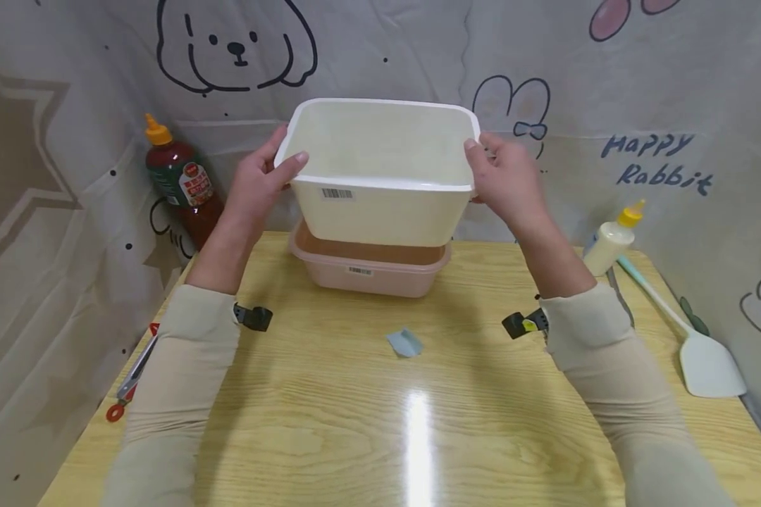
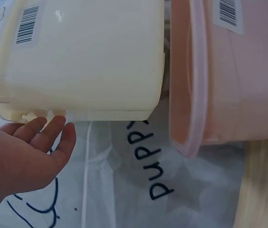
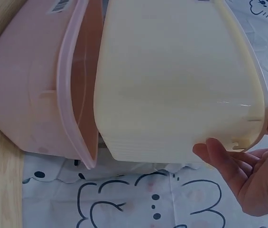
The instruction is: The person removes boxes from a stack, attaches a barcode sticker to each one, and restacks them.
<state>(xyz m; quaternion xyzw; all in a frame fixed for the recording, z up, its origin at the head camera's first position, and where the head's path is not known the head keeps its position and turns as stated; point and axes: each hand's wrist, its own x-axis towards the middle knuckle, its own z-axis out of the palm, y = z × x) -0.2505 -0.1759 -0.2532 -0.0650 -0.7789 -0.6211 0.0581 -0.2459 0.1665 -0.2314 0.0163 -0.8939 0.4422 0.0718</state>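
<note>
Both hands, left hand (image 1: 256, 184) and right hand (image 1: 506, 179), grip my cream bin (image 1: 380, 176) by the rim, hovering above the pink bin (image 1: 368, 271) at 12 o'clock; next I'd guess it needs a level, squared-up move.

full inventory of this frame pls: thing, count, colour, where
cream bin: 1, cream-white, barcode label on front, held above the pink bin
pink bin: 1, pale pink, on the table at the back, under the cream bin
table: 1, light wood grain, glossy
sauce bottle: 1, dark red with orange cap, back left by the curtain
squeeze bottle: 1, white with yellow cap, back right
spatula: 1, pale green, right edge of table
scrap: 1, light blue, small, table centre
tool: 1, red and metal, left table edge; type unclear
curtain: 1, white with cartoon prints, around the table
left hand: 1, grip on cream bin's left rim
right hand: 1, grip on its right rim
</note>
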